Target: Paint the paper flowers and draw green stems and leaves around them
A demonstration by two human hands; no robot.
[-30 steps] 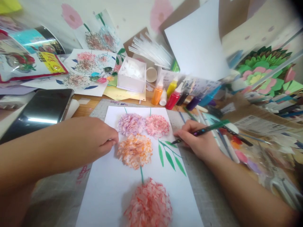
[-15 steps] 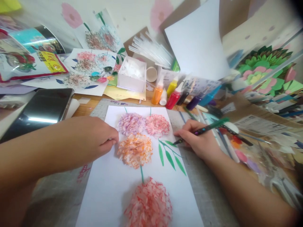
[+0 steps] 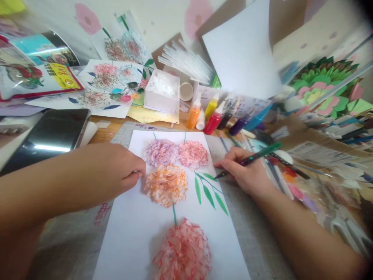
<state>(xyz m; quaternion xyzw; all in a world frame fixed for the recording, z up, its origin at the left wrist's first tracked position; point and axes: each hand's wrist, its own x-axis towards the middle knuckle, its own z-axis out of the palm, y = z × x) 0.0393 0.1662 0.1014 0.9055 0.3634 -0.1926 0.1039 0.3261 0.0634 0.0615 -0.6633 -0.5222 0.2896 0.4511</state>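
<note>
A white sheet of paper (image 3: 131, 237) lies before me, with fluffy paper flowers stuck on it: a purple one (image 3: 161, 151), a pink one (image 3: 194, 154), an orange one (image 3: 166, 184) and a red-edged one (image 3: 185, 251). My left hand (image 3: 126, 167), its fingers curled closed, rests at the paper's left edge beside the orange flower. Nothing shows sticking out of it. My right hand (image 3: 244, 171) grips a green marker pen (image 3: 253, 158) at the right edge. The pen's dark tip is at the end of a drawn green leaf (image 3: 209, 177) on a branch with several leaves.
Under the paper is a grey cutting mat (image 3: 70, 241). A black phone (image 3: 46, 136) lies left. Paint bottles (image 3: 214, 120) and a white box (image 3: 162, 93) stand behind. To the right are scissors (image 3: 345, 229), pens and a cardboard box (image 3: 314, 144).
Almost nothing differs. The pen tip has shifted very slightly to the right at the upper leaf, and the left hand stays in place.
</note>
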